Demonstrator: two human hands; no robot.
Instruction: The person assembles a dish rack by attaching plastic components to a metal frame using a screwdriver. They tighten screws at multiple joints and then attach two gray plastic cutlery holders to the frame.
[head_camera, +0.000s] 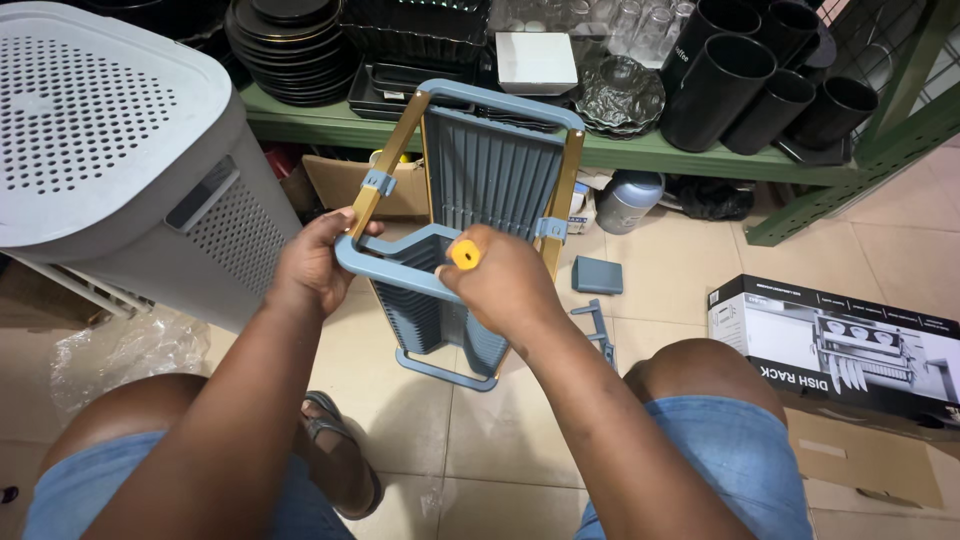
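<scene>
Rack frame, a blue plastic dish rack with gold metal side bars (490, 170), is held above the beige tiled floor (680, 280), long axis running away from the person toward the green metal shelf (640, 155), top end pointing at it. Left hand (315, 265) wraps closed around the near end of the left gold bar. Right hand (505, 280) is curled tight on a small yellow-handled tool (464, 254) pressed to the near blue crossbar. Grey perforated laundry hamper (110, 150) sits left of the rack.
</scene>
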